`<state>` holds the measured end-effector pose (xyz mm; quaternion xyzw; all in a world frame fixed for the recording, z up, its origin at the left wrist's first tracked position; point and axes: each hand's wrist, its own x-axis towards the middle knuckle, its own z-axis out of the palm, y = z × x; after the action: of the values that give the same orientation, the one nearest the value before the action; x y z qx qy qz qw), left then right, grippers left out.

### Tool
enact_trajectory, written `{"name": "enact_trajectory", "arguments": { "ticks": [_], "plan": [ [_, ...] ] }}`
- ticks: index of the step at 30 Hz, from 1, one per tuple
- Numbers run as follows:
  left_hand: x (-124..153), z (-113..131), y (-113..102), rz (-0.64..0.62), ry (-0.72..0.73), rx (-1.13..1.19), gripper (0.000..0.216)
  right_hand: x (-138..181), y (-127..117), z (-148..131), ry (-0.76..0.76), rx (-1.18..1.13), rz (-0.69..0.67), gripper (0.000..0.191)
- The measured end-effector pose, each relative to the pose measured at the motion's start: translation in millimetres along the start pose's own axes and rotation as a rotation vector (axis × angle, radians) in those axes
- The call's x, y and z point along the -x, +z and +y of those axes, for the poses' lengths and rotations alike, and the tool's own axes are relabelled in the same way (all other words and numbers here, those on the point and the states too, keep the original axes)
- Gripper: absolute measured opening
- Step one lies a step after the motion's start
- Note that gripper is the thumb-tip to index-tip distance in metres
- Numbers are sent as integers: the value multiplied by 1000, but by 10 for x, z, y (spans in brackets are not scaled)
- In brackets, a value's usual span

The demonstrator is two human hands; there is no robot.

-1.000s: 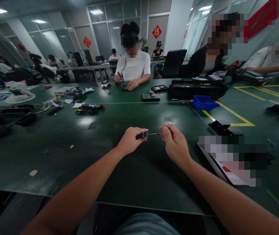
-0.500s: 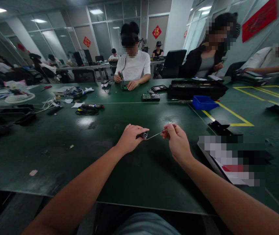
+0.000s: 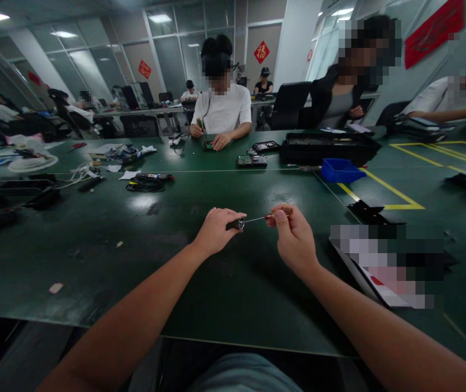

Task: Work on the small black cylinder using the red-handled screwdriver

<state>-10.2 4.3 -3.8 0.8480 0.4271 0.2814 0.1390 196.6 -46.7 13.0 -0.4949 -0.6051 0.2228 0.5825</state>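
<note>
The left hand (image 3: 215, 231) pinches a small black cylinder (image 3: 236, 224) between thumb and fingers, its round, pale-rimmed end turned toward the right. The right hand (image 3: 296, 239) is closed around the handle of a slim screwdriver (image 3: 268, 217) with a red collar, the thin metal shaft running leftward and slightly down to the cylinder's round end; at this size it is hard to tell whether the tip sits inside that end or only meets its face. Both are held above the near middle of the green counter (image 3: 216, 299), with the forearms reaching in from either side. Just right of the right forearm lies a white-edged flat item (image 3: 363, 275), largely blurred out, and beyond it are some black angular pieces (image 3: 374, 212) near a yellow tape outline (image 3: 404, 206). Farther off stand a blue bin (image 3: 341, 171) and, behind it, a long black housing (image 3: 328, 147). To the left of these rests a hard drive (image 3: 252, 161) with its green circuit board showing. A coiled black cable (image 3: 146, 184) lies left of centre, well apart from the hands. Across the counter, a co-worker in a white shirt (image 3: 227, 111) bends over a small green-topped part (image 3: 208, 145).
</note>
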Motion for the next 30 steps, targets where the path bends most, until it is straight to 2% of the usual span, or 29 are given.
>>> {"name": "enact_trajectory", "arguments": {
  "ticks": [3,9,13,22,30],
  "plan": [
    [0,7,-12,7,-15,-4,39,9,-9,25,0,59,-34,22],
    [3,-3,-15,-6,-20,-1,39,7,-12,11,-33,55,6,21],
    [-2,-3,-4,-17,-37,6,39,-4,-2,12,-9,113,-36,22],
    [-4,-11,-18,-40,-71,69,38,-37,-18,24,2,176,-33,23],
    [-14,19,-26,45,-157,182,36,-35,-20,15,42,191,-29,24]
  ]
}}
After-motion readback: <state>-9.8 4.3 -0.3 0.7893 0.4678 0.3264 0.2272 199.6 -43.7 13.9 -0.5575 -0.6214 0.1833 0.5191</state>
